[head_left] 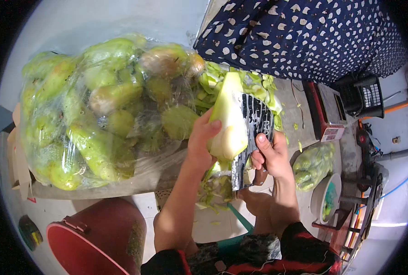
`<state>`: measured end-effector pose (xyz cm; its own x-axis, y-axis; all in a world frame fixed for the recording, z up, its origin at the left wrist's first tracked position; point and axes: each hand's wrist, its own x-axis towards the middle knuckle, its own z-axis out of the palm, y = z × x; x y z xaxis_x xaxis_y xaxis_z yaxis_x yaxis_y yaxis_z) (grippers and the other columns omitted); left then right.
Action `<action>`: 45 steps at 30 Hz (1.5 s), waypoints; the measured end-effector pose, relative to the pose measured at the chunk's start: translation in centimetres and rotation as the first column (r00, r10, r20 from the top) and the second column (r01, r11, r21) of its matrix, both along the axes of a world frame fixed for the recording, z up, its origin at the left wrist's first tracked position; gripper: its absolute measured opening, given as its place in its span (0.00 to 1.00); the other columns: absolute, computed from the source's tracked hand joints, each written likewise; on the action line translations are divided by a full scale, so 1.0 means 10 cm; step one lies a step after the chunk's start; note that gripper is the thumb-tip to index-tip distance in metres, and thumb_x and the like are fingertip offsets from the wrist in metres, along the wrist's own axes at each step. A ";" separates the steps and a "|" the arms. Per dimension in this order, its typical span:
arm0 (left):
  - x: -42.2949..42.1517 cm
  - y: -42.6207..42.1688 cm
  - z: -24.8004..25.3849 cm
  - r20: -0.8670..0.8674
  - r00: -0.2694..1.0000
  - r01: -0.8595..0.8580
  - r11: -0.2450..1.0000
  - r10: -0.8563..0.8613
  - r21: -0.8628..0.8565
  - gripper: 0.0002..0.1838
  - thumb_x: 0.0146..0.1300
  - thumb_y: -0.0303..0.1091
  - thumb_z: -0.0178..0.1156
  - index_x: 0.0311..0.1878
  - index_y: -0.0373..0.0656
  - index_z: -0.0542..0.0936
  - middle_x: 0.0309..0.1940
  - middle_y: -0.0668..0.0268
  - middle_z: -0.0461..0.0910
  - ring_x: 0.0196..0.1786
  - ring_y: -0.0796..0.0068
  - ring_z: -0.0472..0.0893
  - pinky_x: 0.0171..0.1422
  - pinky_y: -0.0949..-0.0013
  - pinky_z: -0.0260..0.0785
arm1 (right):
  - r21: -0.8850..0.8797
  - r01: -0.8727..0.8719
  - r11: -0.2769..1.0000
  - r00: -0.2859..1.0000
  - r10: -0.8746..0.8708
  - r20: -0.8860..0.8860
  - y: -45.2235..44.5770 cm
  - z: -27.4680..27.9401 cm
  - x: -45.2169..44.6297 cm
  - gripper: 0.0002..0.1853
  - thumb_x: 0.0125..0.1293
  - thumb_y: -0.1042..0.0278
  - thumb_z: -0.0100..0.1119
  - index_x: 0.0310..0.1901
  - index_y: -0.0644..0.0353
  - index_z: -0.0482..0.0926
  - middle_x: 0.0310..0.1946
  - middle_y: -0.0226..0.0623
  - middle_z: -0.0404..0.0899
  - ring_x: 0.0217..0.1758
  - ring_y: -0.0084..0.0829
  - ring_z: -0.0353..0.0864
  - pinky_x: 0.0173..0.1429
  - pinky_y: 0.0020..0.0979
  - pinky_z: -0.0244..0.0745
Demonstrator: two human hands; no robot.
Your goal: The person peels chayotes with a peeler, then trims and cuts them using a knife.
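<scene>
A pale, peeled green fruit (229,123) is held upright in my left hand (203,137), whose fingers wrap round its left side. My right hand (273,153) grips a broad dark blade (256,121) with pale streaks and bits stuck on it, held against the fruit's right side. The blade's handle is mostly hidden by my right hand. Behind the fruit lies a heap of green peelings (263,87). To the left, a large clear plastic bag (108,110) full of unpeeled green fruits rests on the grey counter (76,190).
A red bucket (98,233) stands below the counter at lower left. At right are a red scale (324,110), a black basket (366,96), a bag of green produce (311,167) and a white basin (320,199). A dark patterned cloth (300,36) hangs at the top.
</scene>
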<state>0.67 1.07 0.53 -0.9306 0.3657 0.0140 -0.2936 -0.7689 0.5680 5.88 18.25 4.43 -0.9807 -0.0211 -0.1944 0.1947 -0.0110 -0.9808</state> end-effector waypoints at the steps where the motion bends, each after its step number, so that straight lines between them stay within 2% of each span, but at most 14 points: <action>1: 0.01 0.01 -0.01 -0.003 1.000 -0.013 1.000 0.013 -0.020 0.30 0.59 0.48 0.56 0.60 0.38 0.72 0.47 0.58 0.80 0.47 0.64 0.82 0.53 0.60 0.76 | -0.002 0.000 1.000 1.000 0.000 -0.001 -0.02 -0.01 0.00 0.18 0.73 0.53 0.55 0.34 0.60 0.69 0.13 0.27 0.64 0.13 0.21 0.66 0.18 0.25 0.64; 11: -0.02 0.04 -0.10 -0.044 0.999 -0.001 0.999 0.003 0.039 0.28 0.62 0.47 0.55 0.60 0.37 0.71 0.47 0.57 0.80 0.46 0.66 0.82 0.51 0.63 0.76 | -0.048 0.015 0.999 1.000 -0.016 -0.011 -0.06 -0.04 0.00 0.17 0.73 0.54 0.54 0.36 0.62 0.70 0.13 0.27 0.65 0.12 0.21 0.66 0.18 0.25 0.64; 14: -0.05 0.05 -0.09 -0.018 0.999 0.032 0.999 -0.032 0.002 0.28 0.62 0.47 0.55 0.60 0.36 0.71 0.46 0.58 0.80 0.46 0.66 0.82 0.51 0.63 0.76 | -0.029 0.022 0.999 0.999 -0.021 0.024 -0.06 -0.05 -0.04 0.17 0.73 0.54 0.54 0.36 0.62 0.70 0.13 0.27 0.65 0.12 0.21 0.66 0.18 0.26 0.65; 19: -0.04 0.10 0.00 0.002 0.997 -0.080 0.992 0.080 -0.099 0.30 0.63 0.48 0.56 0.60 0.36 0.70 0.45 0.59 0.79 0.44 0.69 0.82 0.49 0.67 0.76 | 0.025 0.064 0.998 0.997 -0.065 0.048 -0.07 -0.08 -0.07 0.17 0.74 0.53 0.52 0.38 0.62 0.71 0.12 0.27 0.63 0.11 0.22 0.65 0.16 0.26 0.64; 26: -0.07 0.11 -0.03 -0.007 0.995 -0.095 0.986 0.095 -0.138 0.30 0.64 0.47 0.56 0.61 0.34 0.69 0.45 0.59 0.79 0.44 0.71 0.81 0.48 0.68 0.75 | 0.041 0.070 0.997 0.995 -0.073 0.063 -0.09 -0.12 -0.09 0.17 0.73 0.53 0.53 0.40 0.61 0.70 0.12 0.27 0.64 0.11 0.22 0.65 0.16 0.25 0.65; 28: -0.07 0.11 -0.02 -0.015 0.993 -0.114 0.987 0.113 -0.110 0.22 0.68 0.34 0.50 0.62 0.30 0.70 0.47 0.60 0.80 0.46 0.77 0.79 0.52 0.72 0.71 | 0.056 0.082 0.995 0.994 -0.085 0.068 -0.09 -0.14 -0.09 0.17 0.73 0.54 0.54 0.40 0.62 0.70 0.12 0.27 0.65 0.11 0.22 0.66 0.17 0.25 0.65; 29: -0.07 0.11 -0.02 -0.014 0.993 -0.114 0.987 0.113 -0.111 0.22 0.68 0.34 0.50 0.62 0.30 0.70 0.47 0.60 0.80 0.46 0.77 0.79 0.52 0.72 0.71 | 0.056 0.081 0.995 0.994 -0.085 0.069 -0.11 -0.13 -0.09 0.17 0.73 0.54 0.54 0.40 0.62 0.70 0.12 0.27 0.65 0.11 0.22 0.66 0.17 0.25 0.65; 35: -0.06 0.11 0.04 -0.038 0.985 -0.174 0.951 0.170 -0.257 0.23 0.68 0.33 0.50 0.63 0.30 0.69 0.49 0.59 0.79 0.48 0.74 0.78 0.54 0.70 0.70 | 0.068 0.113 0.991 0.990 -0.118 0.078 -0.17 -0.10 -0.08 0.17 0.74 0.55 0.52 0.37 0.64 0.72 0.13 0.27 0.68 0.12 0.19 0.66 0.17 0.24 0.63; 37: -0.05 0.17 0.01 -0.255 0.921 -0.387 0.765 0.295 -0.514 0.23 0.68 0.34 0.49 0.63 0.31 0.70 0.49 0.58 0.79 0.48 0.73 0.77 0.56 0.69 0.69 | 0.129 0.101 0.986 0.992 -0.110 0.064 -0.22 -0.10 -0.05 0.17 0.75 0.55 0.52 0.36 0.64 0.72 0.14 0.28 0.68 0.12 0.19 0.66 0.17 0.24 0.63; 38: -0.06 0.16 -0.03 -0.253 0.921 -0.388 0.765 0.297 -0.515 0.23 0.68 0.34 0.49 0.63 0.31 0.70 0.49 0.58 0.79 0.48 0.73 0.77 0.56 0.69 0.69 | 0.130 0.099 0.987 0.992 -0.108 0.066 -0.21 -0.10 -0.06 0.17 0.75 0.55 0.52 0.36 0.64 0.72 0.14 0.28 0.68 0.12 0.19 0.66 0.17 0.24 0.63; 40: -0.11 0.16 -0.13 -0.072 0.976 -0.219 0.916 0.207 -0.336 0.23 0.69 0.36 0.50 0.63 0.33 0.69 0.49 0.58 0.78 0.48 0.72 0.76 0.57 0.67 0.68 | 0.078 0.095 0.992 0.989 -0.103 0.107 -0.17 -0.09 -0.07 0.17 0.74 0.55 0.53 0.36 0.62 0.72 0.13 0.27 0.67 0.12 0.20 0.66 0.17 0.25 0.63; 41: -0.11 0.18 -0.15 -0.075 0.976 -0.218 0.916 0.205 -0.336 0.23 0.69 0.36 0.50 0.63 0.33 0.69 0.49 0.58 0.78 0.48 0.72 0.76 0.57 0.67 0.68 | 0.077 0.097 0.992 0.989 -0.105 0.105 -0.16 -0.09 -0.09 0.17 0.74 0.55 0.53 0.36 0.62 0.72 0.13 0.27 0.67 0.12 0.20 0.66 0.17 0.25 0.63; 44: -0.13 0.25 -0.21 0.078 0.963 -0.231 0.936 0.259 -0.266 0.22 0.71 0.42 0.50 0.60 0.36 0.71 0.45 0.59 0.79 0.47 0.69 0.81 0.52 0.66 0.73 | -0.195 0.163 0.967 0.959 -0.108 0.263 -0.06 -0.17 -0.14 0.14 0.72 0.55 0.56 0.38 0.58 0.71 0.12 0.24 0.62 0.10 0.23 0.64 0.15 0.27 0.63; 45: -0.15 0.25 -0.25 0.255 0.939 -0.206 0.971 0.232 -0.122 0.24 0.71 0.47 0.49 0.59 0.37 0.71 0.45 0.57 0.79 0.46 0.65 0.81 0.52 0.62 0.74 | -0.196 0.163 0.967 0.959 -0.108 0.264 -0.03 -0.15 -0.15 0.14 0.72 0.55 0.56 0.38 0.58 0.71 0.12 0.24 0.62 0.10 0.23 0.64 0.15 0.27 0.63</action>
